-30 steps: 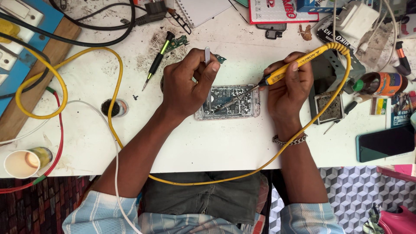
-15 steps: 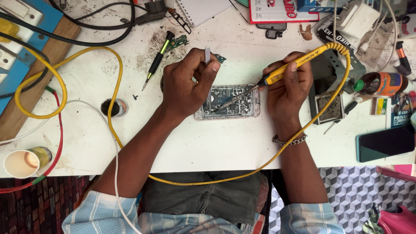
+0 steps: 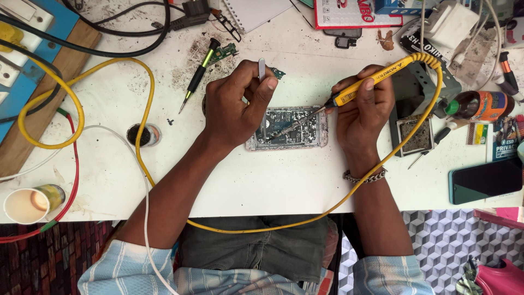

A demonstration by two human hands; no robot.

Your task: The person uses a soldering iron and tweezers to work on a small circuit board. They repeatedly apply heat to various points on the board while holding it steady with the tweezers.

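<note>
Landmark: the opened phone with its bare grey circuit board (image 3: pixel 287 128), lying flat on the white, stained table (image 3: pixel 273 180) in front of me.
Left hand: my left hand (image 3: pixel 237 106) rests on the phone's left end and pinches a pair of thin metal tweezers (image 3: pixel 262 71), whose upper end sticks up above my fingers; the tips are hidden under my hand.
Right hand: my right hand (image 3: pixel 363 109), just right of the phone, grips a yellow-handled soldering iron (image 3: pixel 371 82) like a pen, its dark tip slanting down onto the board near the middle.
Cord: the iron's yellow cable (image 3: pixel 349 199) loops round below the phone and off to the far left.
Change: nothing has shifted over the last second; both hands, the tip and the phone sit exactly where they were. I read that as a steady hold of the tip on one spot of the board.
Nearby: a black and green screwdriver (image 3: pixel 199 74) lies up-left of the phone, a paper cup (image 3: pixel 24 205) far to its lower left, a dark smartphone (image 3: pixel 486 183) to its lower right.
</note>
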